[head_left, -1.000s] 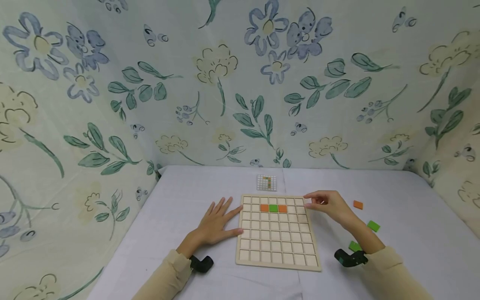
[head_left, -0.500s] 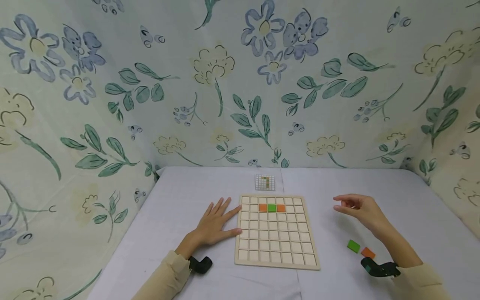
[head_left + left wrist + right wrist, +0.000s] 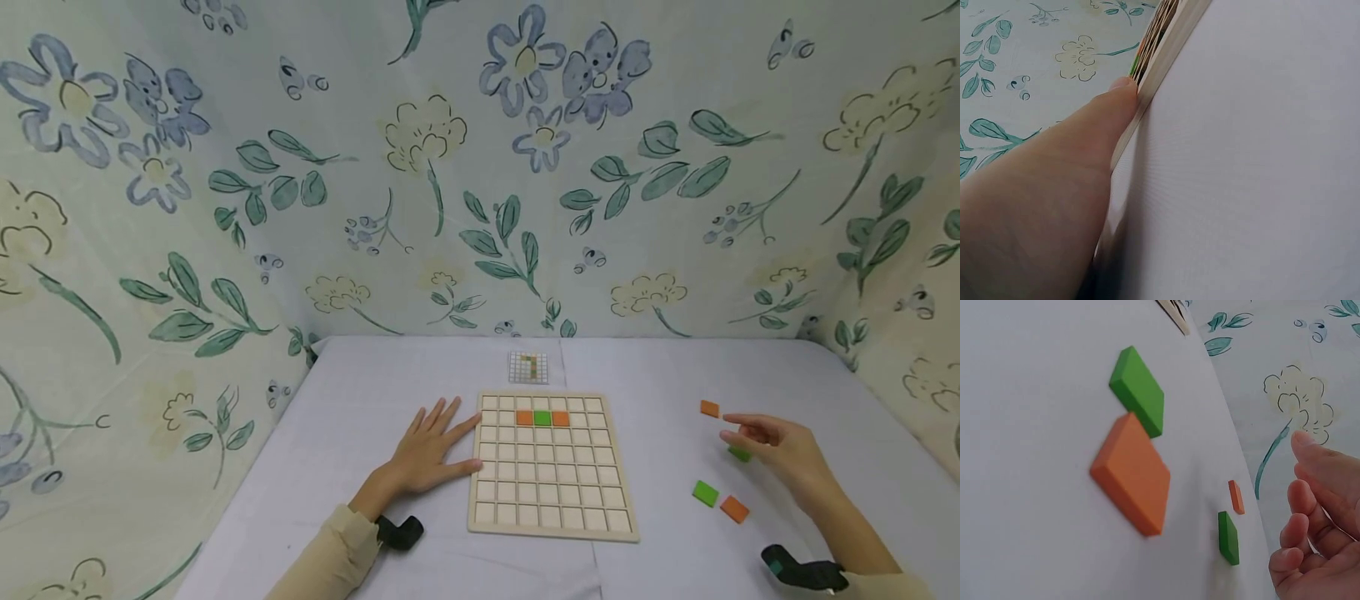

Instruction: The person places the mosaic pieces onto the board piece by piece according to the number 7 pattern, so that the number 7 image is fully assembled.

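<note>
A wooden grid board [image 3: 555, 475] lies on the table with an orange, a green tile [image 3: 542, 418] and another orange tile side by side in its second row. My left hand [image 3: 429, 450] rests spread on the table, its thumb and index finger touching the board's left edge. To the right, my right hand [image 3: 780, 450] hovers above the loose tiles, holding nothing, fingers loosely bent. Below its fingers a green tile [image 3: 1228, 538] is partly hidden in the head view. An orange tile [image 3: 709, 408] lies just left of the fingertips. Nearer me are a green tile [image 3: 705, 493] and an orange tile [image 3: 735, 509].
Behind the board lies a small printed grid card [image 3: 528, 367] showing coloured squares. White cloth covers the table [image 3: 637, 367]. A floral curtain [image 3: 450, 167] rises at the back and sides. Each wrist carries a black camera band [image 3: 401, 532].
My right hand has moved from the board's upper right corner rightward and toward me, over the loose tiles. The left hand stays at the board's edge.
</note>
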Demonstrator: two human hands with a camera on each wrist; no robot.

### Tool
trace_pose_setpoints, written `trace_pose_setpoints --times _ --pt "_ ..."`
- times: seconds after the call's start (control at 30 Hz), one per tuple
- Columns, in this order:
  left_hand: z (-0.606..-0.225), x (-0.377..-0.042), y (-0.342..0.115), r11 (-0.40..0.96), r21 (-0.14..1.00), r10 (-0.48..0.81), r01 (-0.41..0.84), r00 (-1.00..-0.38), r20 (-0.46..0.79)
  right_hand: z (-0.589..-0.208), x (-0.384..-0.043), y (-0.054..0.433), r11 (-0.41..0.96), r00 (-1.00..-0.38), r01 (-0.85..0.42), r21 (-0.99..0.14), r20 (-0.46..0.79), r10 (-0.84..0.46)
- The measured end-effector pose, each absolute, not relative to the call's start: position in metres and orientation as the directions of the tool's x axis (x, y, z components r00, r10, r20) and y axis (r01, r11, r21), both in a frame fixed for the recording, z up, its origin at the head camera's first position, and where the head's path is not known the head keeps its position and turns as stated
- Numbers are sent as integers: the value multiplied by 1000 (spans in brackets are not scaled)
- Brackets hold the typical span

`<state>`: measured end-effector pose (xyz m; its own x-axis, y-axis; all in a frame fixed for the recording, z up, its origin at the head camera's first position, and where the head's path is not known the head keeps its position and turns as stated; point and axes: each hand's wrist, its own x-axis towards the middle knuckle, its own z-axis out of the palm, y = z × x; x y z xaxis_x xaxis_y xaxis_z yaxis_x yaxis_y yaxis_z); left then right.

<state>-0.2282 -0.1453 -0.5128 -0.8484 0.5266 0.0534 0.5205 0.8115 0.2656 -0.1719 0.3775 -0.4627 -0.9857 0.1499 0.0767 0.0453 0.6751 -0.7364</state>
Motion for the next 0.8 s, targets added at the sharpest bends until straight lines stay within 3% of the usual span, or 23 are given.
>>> trace_pose_setpoints --times 0.3,0.8 --pt "-514 -228 -146 814 259 523 520 -850 60 -484 -169 399 641 -968 180 -746 -17 251" --pt "-514 -228 -146 807 264 531 527 -845 62 -502 -168 412 656 -967 171 -735 1 254"
